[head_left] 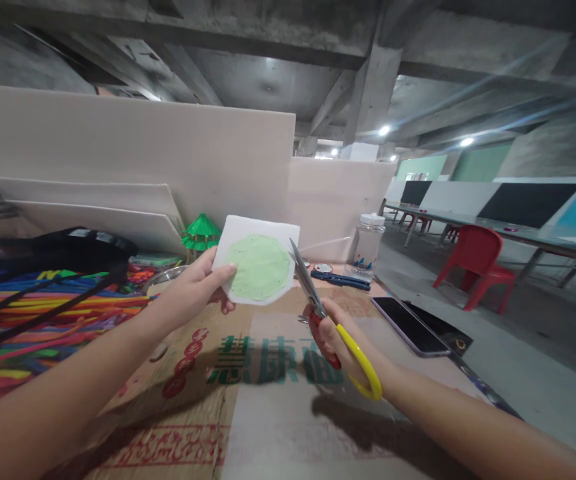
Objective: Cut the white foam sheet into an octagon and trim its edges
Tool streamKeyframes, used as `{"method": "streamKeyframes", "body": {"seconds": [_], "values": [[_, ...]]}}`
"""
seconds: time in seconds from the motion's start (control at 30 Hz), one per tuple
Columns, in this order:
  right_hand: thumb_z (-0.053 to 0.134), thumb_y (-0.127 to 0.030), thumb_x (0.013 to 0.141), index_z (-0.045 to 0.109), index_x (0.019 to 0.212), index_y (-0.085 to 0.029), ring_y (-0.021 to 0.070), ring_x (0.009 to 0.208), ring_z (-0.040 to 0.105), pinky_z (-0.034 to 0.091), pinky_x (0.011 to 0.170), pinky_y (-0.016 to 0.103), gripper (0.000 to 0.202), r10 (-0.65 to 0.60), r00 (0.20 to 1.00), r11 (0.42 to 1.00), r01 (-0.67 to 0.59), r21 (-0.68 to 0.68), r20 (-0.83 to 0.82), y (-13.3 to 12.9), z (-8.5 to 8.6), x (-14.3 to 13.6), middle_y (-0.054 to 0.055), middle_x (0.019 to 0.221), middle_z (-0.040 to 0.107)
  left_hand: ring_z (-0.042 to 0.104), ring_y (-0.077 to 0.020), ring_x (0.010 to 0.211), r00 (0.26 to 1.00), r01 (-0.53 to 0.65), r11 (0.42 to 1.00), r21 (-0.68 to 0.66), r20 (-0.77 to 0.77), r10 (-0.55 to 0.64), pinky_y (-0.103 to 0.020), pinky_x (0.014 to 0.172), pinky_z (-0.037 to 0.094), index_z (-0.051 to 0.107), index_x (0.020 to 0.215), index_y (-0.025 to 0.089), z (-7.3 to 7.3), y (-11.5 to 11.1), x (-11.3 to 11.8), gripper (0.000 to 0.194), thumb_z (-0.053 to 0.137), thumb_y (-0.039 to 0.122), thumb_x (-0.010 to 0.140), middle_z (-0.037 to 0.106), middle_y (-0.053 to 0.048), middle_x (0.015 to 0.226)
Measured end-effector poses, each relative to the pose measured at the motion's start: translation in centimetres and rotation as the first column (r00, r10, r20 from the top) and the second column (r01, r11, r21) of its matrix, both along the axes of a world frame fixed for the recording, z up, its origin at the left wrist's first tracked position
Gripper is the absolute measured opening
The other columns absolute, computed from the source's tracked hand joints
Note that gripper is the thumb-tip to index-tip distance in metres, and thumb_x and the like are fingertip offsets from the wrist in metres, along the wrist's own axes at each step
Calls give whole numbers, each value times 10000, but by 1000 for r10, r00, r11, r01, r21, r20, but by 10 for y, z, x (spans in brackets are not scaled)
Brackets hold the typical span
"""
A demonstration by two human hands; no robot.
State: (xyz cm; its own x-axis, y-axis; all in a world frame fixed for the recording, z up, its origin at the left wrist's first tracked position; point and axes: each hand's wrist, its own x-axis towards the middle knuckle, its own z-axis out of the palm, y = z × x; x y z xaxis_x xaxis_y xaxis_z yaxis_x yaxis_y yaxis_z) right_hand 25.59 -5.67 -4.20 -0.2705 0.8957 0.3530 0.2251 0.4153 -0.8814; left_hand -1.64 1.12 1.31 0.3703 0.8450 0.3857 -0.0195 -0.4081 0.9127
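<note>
My left hand (203,283) pinches the left edge of a white sheet (238,227) that carries a pale green round patch (259,268). The sheet's lower corners are cut off at a slant. Scissors (313,290) with a red and a yellow handle are in my right hand (333,333), its fingers closed about the handles. Their blades point up beside the sheet's right edge. Whether the blades touch the sheet I cannot tell. Both hands are above a printed cardboard surface (193,400).
Colourful strips (43,333) lie at the left beside a black strap. A green pointed-roof model (202,233), a clear jar (368,247) and a dark blue cutter (341,280) stand or lie behind. A phone (411,325) is at the right; a red chair (475,263) stands beyond.
</note>
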Motion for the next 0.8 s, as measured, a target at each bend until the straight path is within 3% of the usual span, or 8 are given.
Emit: {"method": "streamKeyframes", "body": {"seconds": [0.4, 0.8], "values": [[544, -767, 794, 545, 1053, -191, 86, 496, 346, 302, 435, 207, 631, -83, 996, 993, 81, -91, -17, -6, 10, -3, -51, 645, 411, 616, -127, 490, 997, -59, 997, 40, -50, 61, -242, 444, 525, 461, 1163, 196, 1, -2, 0, 353, 581, 426, 924, 615, 30, 739], [590, -615, 846, 531, 904, -209, 80, 448, 318, 268, 416, 218, 415, -100, 995, 992, 98, -74, -16, -3, 7, -3, -72, 570, 369, 606, -123, 490, 1000, -8, 1000, 4, -30, 8, -242, 450, 519, 463, 1155, 204, 0, -1, 0, 336, 580, 417, 923, 613, 28, 738]]}}
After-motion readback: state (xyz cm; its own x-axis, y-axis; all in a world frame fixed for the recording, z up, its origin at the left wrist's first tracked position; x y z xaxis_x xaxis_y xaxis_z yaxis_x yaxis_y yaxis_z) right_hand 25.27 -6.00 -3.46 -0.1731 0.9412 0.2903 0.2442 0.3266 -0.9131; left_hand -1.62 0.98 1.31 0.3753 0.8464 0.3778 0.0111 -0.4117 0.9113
